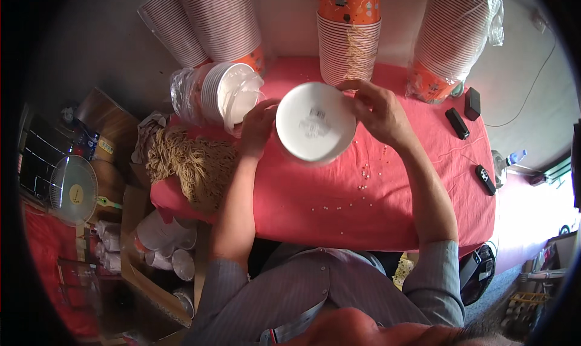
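Observation:
Above the red cloth, a round white paper tub (313, 128) is held up with a flat round face toward me, faint dark print at its middle. My left hand (258, 128) grips its left side, the fingers partly hidden behind it. On the upper right rim, my right hand (380, 111) pinches with bent fingers. Close to my left hand lies a stack of white paper tubs (219, 95) on its side in clear plastic. Just beyond my right hand stands an orange-and-white stack of tubs (349, 49), with tan strands hanging down its front.
Tall plastic-wrapped tub stacks (218, 19) lean back left; another wrapped stack (451, 46) stands back right. Tan strings (190, 161) lie bundled at the left edge. Small white beads (363, 175) dot the red cloth (290, 210). Black devices (457, 123) sit right. A cardboard box (163, 297) holds tubs.

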A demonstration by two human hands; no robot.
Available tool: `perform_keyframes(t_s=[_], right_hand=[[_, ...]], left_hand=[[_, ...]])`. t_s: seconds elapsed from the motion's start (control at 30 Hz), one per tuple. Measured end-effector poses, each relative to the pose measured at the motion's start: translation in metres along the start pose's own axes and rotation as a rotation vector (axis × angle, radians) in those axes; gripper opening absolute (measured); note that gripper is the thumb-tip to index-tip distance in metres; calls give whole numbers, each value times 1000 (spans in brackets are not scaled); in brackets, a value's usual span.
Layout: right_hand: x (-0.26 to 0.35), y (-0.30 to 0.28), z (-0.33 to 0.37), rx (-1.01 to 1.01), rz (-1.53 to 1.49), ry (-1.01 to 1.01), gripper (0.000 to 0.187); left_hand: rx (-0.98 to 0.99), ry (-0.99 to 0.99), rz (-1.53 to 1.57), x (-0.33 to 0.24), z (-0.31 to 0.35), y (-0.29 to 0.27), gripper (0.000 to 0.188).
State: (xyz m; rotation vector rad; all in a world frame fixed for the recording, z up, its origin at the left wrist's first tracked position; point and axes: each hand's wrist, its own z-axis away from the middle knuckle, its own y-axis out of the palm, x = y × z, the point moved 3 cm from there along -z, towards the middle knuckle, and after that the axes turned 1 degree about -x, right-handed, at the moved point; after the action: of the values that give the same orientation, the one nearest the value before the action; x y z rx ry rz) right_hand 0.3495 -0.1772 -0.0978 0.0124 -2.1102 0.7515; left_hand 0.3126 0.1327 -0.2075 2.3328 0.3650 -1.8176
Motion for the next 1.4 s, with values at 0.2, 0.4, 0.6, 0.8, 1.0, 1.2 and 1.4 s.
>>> perform_keyframes(t_s=[0.2,0.4,0.6,0.8,1.0,1.2,1.4], right_hand=[[-28,8,-7,-47,-629,355,27],[-12,10,1,130,-816,405,28],[56,-55,-14,-430,-669,-129,45],[130,-139,-128,-581,-665,-228,44],[55,-197,-244,-110,-973,19,26],[-4,-209,-268,282,-1067,-16,18],[-18,-194,-276,-397,-567,275,23]], left_hand=[[6,-88,47,9,2,9,31],[-50,-8,49,6,2,11,33],[-132,184,-284,17,-3,-4,26],[-62,333,-479,7,11,4,19],[-94,403,-589,12,7,5,18],[-46,379,-632,5,3,18,18],[-70,392,-649,6,5,9,19]])
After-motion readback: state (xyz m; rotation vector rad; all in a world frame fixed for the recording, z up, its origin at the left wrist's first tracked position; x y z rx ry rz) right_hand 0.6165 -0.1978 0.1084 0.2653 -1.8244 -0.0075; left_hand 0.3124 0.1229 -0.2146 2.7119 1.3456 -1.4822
